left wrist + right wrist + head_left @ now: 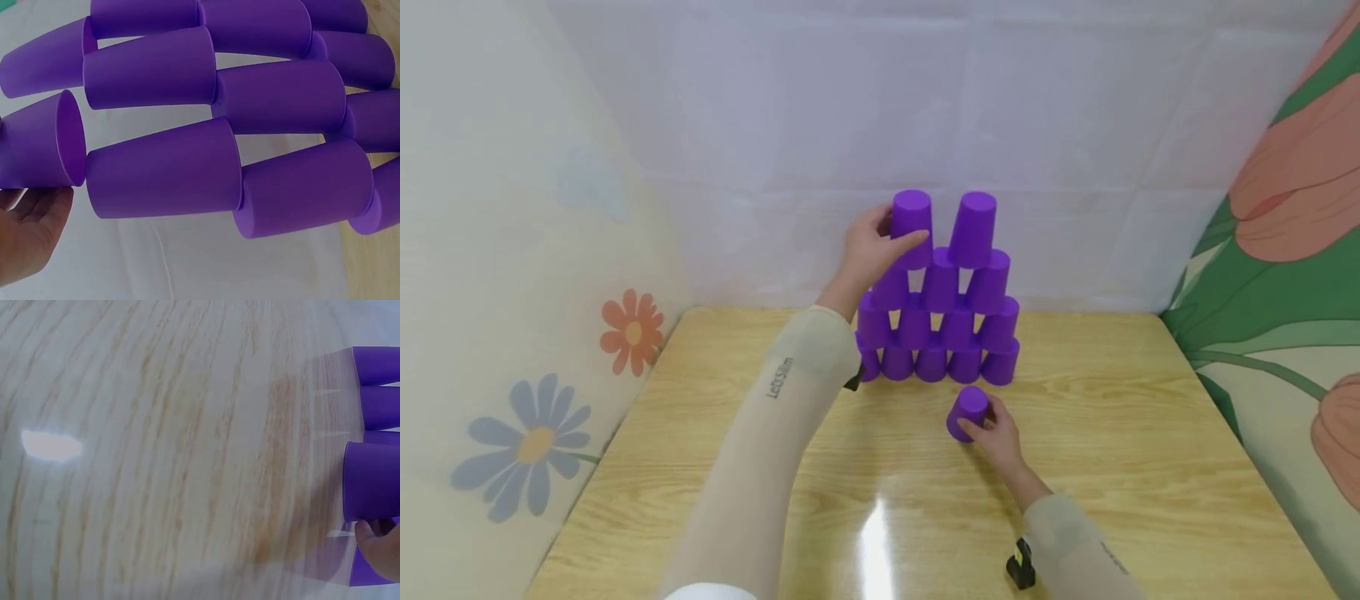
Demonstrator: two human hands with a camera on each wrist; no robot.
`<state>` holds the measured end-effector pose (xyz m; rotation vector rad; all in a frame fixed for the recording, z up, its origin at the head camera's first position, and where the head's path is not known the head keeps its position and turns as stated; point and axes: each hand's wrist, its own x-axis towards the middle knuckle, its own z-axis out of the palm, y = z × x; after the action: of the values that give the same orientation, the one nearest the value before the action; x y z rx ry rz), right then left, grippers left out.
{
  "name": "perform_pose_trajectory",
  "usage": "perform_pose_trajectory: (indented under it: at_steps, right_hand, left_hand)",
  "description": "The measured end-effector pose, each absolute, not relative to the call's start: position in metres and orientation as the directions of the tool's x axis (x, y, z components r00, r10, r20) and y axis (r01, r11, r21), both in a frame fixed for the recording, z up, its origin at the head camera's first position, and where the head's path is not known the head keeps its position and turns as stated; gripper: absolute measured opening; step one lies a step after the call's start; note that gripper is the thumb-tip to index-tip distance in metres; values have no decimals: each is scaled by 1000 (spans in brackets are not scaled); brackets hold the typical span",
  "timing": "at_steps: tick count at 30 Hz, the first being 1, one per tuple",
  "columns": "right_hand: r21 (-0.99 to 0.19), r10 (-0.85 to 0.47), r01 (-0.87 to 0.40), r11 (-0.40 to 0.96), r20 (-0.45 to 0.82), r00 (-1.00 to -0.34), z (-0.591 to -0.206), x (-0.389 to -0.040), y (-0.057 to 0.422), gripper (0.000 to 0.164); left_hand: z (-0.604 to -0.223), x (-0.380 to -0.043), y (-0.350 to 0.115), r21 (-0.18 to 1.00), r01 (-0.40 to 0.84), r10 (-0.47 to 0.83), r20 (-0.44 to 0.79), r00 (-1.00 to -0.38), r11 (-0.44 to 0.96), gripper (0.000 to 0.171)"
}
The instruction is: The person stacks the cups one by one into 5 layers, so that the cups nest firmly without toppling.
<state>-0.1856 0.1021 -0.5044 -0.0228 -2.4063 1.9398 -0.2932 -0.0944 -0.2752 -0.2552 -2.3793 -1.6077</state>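
Purple cups stand mouth-down in a stepped stack, with several in the bottom row [931,364] and three in the row under the top. My left hand [868,250] holds a purple cup [912,218] at the upper left of the stack, thumb on its near side. In the left wrist view that cup's rim [70,139] is right at the base of the cup below [164,170]. Another cup [976,231] stands beside it on the top right. In front of the stack, my right hand [1002,437] grips a single upside-down cup [966,412] low over the table.
The wood-grain table [880,467] reaches back to a white cloth backdrop [812,125]. A flower-painted wall [535,275] borders the left side, and a panel with large tulips [1285,217] the right. Light glares off the tabletop near the front.
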Motion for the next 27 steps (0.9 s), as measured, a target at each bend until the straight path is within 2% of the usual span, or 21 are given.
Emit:
perform_pose_trajectory:
  at_steps: [12,27]
  right_hand:
    - [-977,15,-48,206,52,-999,-505,-184,98,53]
    - [-975,-35,-88,203,82,-996,-495,-175,99,50]
  left_hand:
    - [-277,-305,-89,896,280,-60,319,-946,345,56]
    - [-283,-309,-89,894,253,-51,291,-955,371,57]
